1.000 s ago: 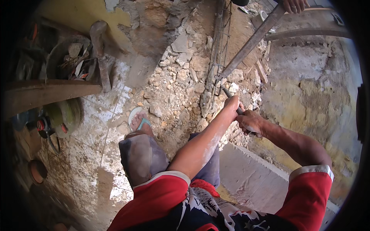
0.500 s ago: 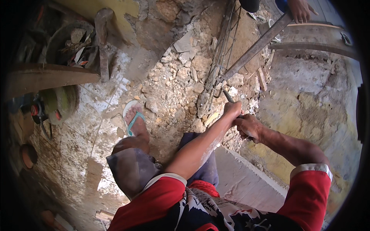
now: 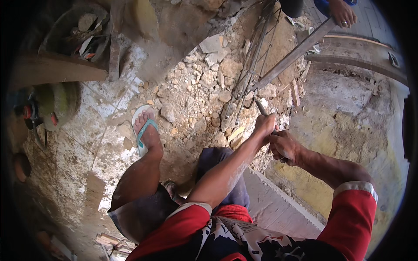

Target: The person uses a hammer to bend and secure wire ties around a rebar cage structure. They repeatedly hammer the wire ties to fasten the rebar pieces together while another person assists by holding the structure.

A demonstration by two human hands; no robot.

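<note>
My left hand (image 3: pixel 265 125) is closed around a thin metal tool (image 3: pixel 261 107) that points up toward the lower end of a rebar cage (image 3: pixel 249 74). Just to its right, my right hand (image 3: pixel 283 147) is clenched, touching the left hand; what it holds is hidden. The cage leans over a heap of broken rubble (image 3: pixel 204 87). A long wooden plank (image 3: pixel 296 53) crosses the cage, and another person's hand (image 3: pixel 342 12) with a ring is at its upper end. My left foot, in a teal flip-flop (image 3: pixel 143 130), rests on the dusty tile floor.
A concrete ledge (image 3: pixel 278 209) runs below my arms, with a rough pit wall (image 3: pixel 348 126) to the right. A bucket of debris (image 3: pixel 78 32) sits top left above a wooden beam (image 3: pixel 52 71). A green object (image 3: pixel 54 102) is at the left.
The view has tilted, and my left leg and foot now show fully. Both hands stay together at the base of the cage, shifted slightly lower in the picture.
</note>
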